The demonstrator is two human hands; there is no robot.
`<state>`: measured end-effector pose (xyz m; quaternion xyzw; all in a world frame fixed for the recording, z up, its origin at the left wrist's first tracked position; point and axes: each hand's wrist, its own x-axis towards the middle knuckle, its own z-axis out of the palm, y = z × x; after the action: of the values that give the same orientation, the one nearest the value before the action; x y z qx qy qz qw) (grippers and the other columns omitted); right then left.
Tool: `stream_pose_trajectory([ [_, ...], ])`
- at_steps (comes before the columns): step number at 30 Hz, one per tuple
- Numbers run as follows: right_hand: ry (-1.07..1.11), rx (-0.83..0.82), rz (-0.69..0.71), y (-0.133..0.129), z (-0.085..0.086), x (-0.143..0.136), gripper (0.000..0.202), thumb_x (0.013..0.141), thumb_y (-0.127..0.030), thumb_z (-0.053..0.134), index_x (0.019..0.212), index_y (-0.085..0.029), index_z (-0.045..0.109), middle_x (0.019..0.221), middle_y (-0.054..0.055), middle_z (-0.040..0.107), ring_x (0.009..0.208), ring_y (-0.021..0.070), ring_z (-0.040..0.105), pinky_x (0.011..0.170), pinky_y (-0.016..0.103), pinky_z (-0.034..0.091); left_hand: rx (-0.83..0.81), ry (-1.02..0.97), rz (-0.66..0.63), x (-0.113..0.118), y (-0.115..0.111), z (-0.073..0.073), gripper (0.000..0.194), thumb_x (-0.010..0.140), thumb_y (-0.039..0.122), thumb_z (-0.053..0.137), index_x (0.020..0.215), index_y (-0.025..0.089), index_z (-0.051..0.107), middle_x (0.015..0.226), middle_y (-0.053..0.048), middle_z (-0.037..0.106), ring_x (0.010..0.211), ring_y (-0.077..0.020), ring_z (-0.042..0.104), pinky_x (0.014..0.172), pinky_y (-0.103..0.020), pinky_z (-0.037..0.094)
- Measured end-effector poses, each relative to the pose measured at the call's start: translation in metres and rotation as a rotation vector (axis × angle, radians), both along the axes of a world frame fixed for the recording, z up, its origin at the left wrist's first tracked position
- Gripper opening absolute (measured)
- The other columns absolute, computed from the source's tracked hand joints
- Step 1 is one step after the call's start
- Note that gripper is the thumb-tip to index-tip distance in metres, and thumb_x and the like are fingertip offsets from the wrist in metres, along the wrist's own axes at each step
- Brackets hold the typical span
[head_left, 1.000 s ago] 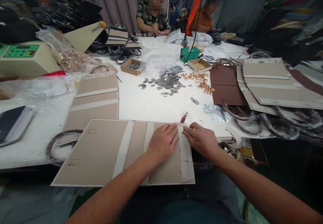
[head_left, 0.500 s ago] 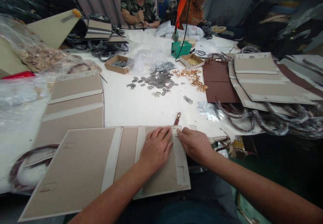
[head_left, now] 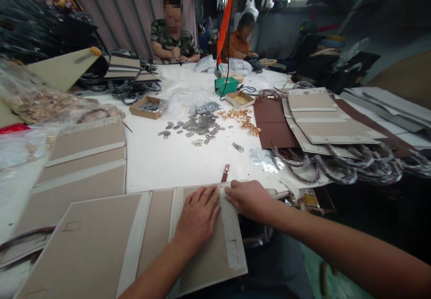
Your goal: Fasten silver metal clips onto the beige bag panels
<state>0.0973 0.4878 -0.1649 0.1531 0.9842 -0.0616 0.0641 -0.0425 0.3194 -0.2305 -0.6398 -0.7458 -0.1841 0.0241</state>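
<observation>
A large beige bag panel with pale strips along its folds lies across the near table edge. My left hand rests flat on its right section, fingers stretched out toward the far edge. My right hand is closed at the panel's far right corner, fingertips pressed together beside a whitish strip; what they pinch is hidden or too small to name. Just beyond the far edge, a brown strap tab with a gold metal fitting sticks out near both hands.
Another beige panel lies at left. Grey metal plates, gold-coloured fittings, silvery pieces and a green box spread across the white table. Stacked panels with wrapped handles stand right. Two people sit at the far side.
The camera has tilted up and turned slightly right, so the scene sits lower and further left. Both hands keep nearly the same places on the panel.
</observation>
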Motion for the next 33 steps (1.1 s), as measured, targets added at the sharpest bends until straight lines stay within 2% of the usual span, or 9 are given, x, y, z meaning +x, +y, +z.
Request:
stream_pose_trajectory([
  [3, 0.165, -0.055, -0.253, 0.057, 0.0, 0.003, 0.024, 0.102, -0.037, 0.062, 0.118, -0.029, 0.078, 0.114, 0.004, 0.076, 0.1, 0.0226, 0.071, 0.086, 0.029, 0.052, 0.023, -0.039, 0.007, -0.002, -0.001, -0.001, 0.047, 0.103, 0.029, 0.055, 0.149, 0.021, 0.056, 0.153, -0.008, 0.057, 0.137, -0.0318, 0.049, 0.113, -0.052, 0.044],
  [6, 0.201, 0.009, -0.515, 0.125, -0.003, 0.005, 0.028, 0.099, -0.036, 0.064, 0.12, -0.026, 0.08, 0.126, 0.008, 0.074, 0.113, 0.028, 0.069, 0.093, 0.033, 0.052, 0.05, -0.079, 0.015, -0.004, -0.002, -0.002, 0.047, 0.101, 0.028, 0.057, 0.148, 0.021, 0.056, 0.152, -0.007, 0.059, 0.138, -0.0313, 0.05, 0.114, -0.053, 0.044],
  [9, 0.175, 0.009, -0.564, 0.168, -0.012, 0.004, 0.028, 0.093, -0.033, 0.07, 0.115, -0.023, 0.083, 0.124, 0.01, 0.075, 0.111, 0.0301, 0.07, 0.091, 0.034, 0.053, 0.067, -0.114, 0.017, -0.005, -0.003, -0.003, 0.047, 0.101, 0.028, 0.057, 0.147, 0.023, 0.057, 0.151, -0.007, 0.059, 0.137, -0.0312, 0.05, 0.114, -0.054, 0.044],
  [12, 0.162, -0.041, -0.556, 0.183, -0.024, 0.002, 0.02, 0.088, -0.031, 0.075, 0.104, -0.025, 0.085, 0.11, 0.008, 0.08, 0.101, 0.0276, 0.073, 0.084, 0.03, 0.053, 0.079, -0.138, 0.012, -0.005, -0.004, -0.003, 0.046, 0.101, 0.029, 0.058, 0.147, 0.023, 0.057, 0.15, -0.007, 0.06, 0.137, -0.0309, 0.05, 0.114, -0.054, 0.044],
  [19, 0.196, -0.155, -0.61, 0.192, -0.035, 0.001, 0.011, 0.087, -0.025, 0.074, 0.087, -0.019, 0.084, 0.072, 0.005, 0.076, 0.056, 0.017, 0.066, 0.06, 0.027, 0.046, 0.06, -0.166, 0.017, -0.002, -0.004, -0.003, 0.048, 0.1, 0.028, 0.059, 0.147, 0.02, 0.056, 0.152, -0.005, 0.059, 0.138, -0.0308, 0.048, 0.115, -0.054, 0.042],
  [25, 0.272, -0.207, -0.574, 0.185, -0.014, 0.006, 0.013, 0.083, -0.025, 0.071, 0.083, -0.016, 0.081, 0.081, 0.006, 0.077, 0.073, 0.0197, 0.069, 0.065, 0.026, 0.045, 0.051, -0.197, 0.021, -0.002, -0.005, -0.003, 0.049, 0.101, 0.03, 0.059, 0.148, 0.02, 0.055, 0.153, -0.006, 0.057, 0.14, -0.03, 0.046, 0.117, -0.053, 0.039],
  [28, 0.279, -0.265, -0.52, 0.156, 0.005, 0.009, 0.024, 0.086, -0.036, 0.069, 0.092, -0.016, 0.081, 0.077, 0.005, 0.074, 0.067, 0.0185, 0.064, 0.06, 0.027, 0.043, 0.049, -0.227, 0.023, -0.001, -0.006, -0.002, 0.049, 0.1, 0.03, 0.06, 0.148, 0.02, 0.055, 0.153, -0.006, 0.058, 0.14, -0.0299, 0.046, 0.118, -0.053, 0.038],
  [31, 0.182, -0.518, -0.388, 0.106, 0.019, 0.003, 0.034, 0.087, -0.046, 0.068, 0.101, -0.018, 0.081, 0.061, 0.0, 0.064, 0.052, 0.0151, 0.055, 0.051, 0.026, 0.038, 0.061, -0.245, 0.032, 0.001, -0.006, -0.002, 0.049, 0.099, 0.031, 0.062, 0.146, 0.02, 0.057, 0.152, -0.007, 0.058, 0.14, -0.0302, 0.046, 0.119, -0.053, 0.037],
  [33, 0.095, -0.683, -0.283, 0.07, 0.02, -0.004, 0.033, 0.088, -0.046, 0.067, 0.1, -0.018, 0.08, 0.059, -0.002, 0.061, 0.05, 0.0137, 0.053, 0.05, 0.025, 0.037, 0.071, -0.251, 0.035, 0.001, -0.006, -0.001, 0.049, 0.099, 0.031, 0.063, 0.146, 0.02, 0.057, 0.151, -0.008, 0.059, 0.139, -0.0301, 0.047, 0.118, -0.052, 0.038],
])
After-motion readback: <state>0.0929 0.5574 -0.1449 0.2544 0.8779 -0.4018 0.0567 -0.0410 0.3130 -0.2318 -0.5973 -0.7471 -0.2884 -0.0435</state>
